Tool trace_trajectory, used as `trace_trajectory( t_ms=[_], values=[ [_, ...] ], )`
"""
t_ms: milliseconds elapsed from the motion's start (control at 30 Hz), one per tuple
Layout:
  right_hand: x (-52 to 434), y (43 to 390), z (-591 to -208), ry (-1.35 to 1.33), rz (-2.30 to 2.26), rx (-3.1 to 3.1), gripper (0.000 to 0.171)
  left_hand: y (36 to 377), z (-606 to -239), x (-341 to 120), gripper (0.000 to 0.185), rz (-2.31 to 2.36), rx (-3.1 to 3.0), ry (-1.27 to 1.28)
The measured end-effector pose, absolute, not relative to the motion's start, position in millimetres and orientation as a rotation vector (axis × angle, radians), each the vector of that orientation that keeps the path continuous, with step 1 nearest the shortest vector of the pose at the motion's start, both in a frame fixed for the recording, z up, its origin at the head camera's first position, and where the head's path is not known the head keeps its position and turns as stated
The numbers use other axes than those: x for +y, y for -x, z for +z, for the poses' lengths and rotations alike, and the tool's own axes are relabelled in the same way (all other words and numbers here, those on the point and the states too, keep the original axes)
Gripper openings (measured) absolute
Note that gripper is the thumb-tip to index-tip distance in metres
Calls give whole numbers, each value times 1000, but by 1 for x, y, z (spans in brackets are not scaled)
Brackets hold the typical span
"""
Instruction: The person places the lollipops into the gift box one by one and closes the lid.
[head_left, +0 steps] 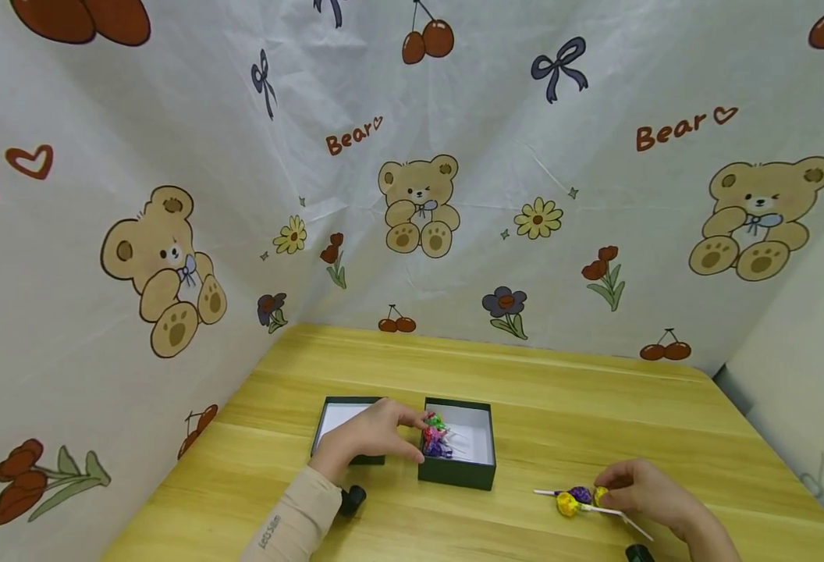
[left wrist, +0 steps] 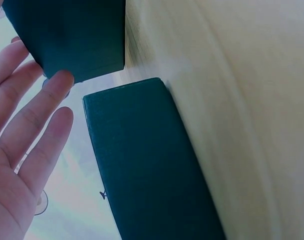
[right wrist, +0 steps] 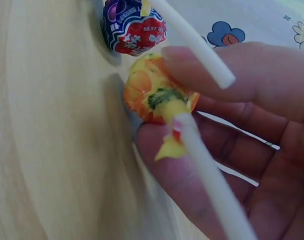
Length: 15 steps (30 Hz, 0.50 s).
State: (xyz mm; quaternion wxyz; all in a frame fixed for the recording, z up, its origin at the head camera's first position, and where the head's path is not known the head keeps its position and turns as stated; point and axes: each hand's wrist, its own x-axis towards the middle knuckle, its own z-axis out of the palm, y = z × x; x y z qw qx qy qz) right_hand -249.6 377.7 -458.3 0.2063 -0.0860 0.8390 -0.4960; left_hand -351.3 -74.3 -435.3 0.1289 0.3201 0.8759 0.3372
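A cartoon-bear sheet [head_left: 412, 156] is hanging around a yellow wooden table [head_left: 594, 406] on the back and left sides, and a plain pale wall is closing off the right. Near the front edge of the table, left of its middle, a dark green box [head_left: 478, 468] is sitting open with several wrapped lollipops [head_left: 436, 437] in its left part, and its lid [head_left: 335, 414] is lying just beside it on the left, white inside facing up. The left hand [head_left: 370, 439] is resting across the lid with relaxed, straight fingers reaching to the box's left wall, gripping nothing. Toward the front right corner, the right hand [head_left: 640, 492] is pinching an orange-and-yellow lollipop [right wrist: 159, 95] between thumb and fingers, its white stick [right wrist: 211, 185] running across the palm. A purple lollipop [right wrist: 132, 27] is lying on the table, touching it, with another yellow one [head_left: 566, 505] close by. As a judgement, lifting could be dragging the purple one along, since the heads are touching, and the sticks are crossing near the fingers, so one might be rolling toward the front edge.
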Motion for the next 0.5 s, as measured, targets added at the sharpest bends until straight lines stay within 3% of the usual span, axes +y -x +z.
trace_trajectory(
  t_ms=[500],
  values=[
    [374, 252, -452, 192, -1390, 2424, 48, 352, -435, -77, 46, 972, 2547, -942]
  ],
)
